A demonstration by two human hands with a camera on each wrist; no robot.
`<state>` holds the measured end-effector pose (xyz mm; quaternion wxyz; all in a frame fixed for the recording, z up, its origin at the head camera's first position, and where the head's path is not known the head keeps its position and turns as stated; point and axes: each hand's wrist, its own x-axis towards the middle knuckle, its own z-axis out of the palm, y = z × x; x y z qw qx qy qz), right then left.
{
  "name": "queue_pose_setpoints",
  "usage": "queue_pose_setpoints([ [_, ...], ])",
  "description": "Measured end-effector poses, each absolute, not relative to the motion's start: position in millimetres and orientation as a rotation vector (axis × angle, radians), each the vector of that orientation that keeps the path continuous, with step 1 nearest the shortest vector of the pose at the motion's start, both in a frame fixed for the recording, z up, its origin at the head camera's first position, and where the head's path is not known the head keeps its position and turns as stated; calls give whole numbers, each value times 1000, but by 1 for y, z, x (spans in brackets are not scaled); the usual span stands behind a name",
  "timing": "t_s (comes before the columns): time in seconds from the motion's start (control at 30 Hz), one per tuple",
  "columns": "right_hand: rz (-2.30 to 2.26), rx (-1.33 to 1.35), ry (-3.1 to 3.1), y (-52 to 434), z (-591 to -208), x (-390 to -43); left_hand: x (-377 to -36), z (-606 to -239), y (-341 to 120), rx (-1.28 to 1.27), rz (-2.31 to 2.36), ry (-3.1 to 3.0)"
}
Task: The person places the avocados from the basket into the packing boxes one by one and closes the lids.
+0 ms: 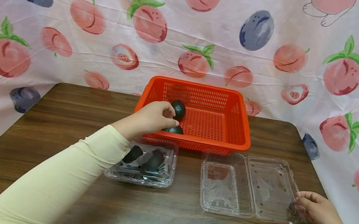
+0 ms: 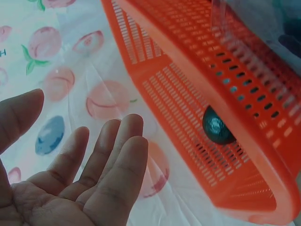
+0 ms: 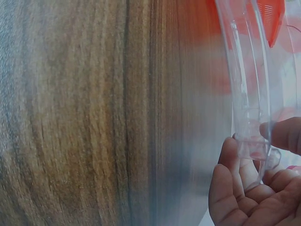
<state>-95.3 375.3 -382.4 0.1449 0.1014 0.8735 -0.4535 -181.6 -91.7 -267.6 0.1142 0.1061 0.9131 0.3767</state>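
The dark avocado [image 1: 178,109] I reach for sits in the orange basket [image 1: 204,92], toward its left near corner; a second avocado [image 1: 173,129] lies beside it against the near wall, half hidden by my knuckles. From my left wrist only one dark fruit [image 2: 217,125] shows, behind the mesh. My left hand [image 1: 153,117] hovers over the basket rim, fingers spread and relaxed, holding nothing; the fingertips look close to the avocado, but I cannot tell whether they touch. Below my forearm stands a closed clear box [image 1: 143,161], its dark contents blurred by glare. My right hand [image 1: 317,210] pinches the far right edge of the open clamshell [image 1: 249,186], thumb and fingers clamped on its rim, resting on the wooden table [image 1: 75,109].
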Motion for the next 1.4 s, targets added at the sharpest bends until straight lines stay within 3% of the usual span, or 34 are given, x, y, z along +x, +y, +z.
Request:
queue_pose_setpoints([
  [0.57, -1360, 284, 2528, 374, -384, -93, -216, -256, -107, 244, 1157, 2648],
  [1.4, -1290, 303, 2575, 375, -380, -96, -257, -256, -115, 446, 970, 2776],
])
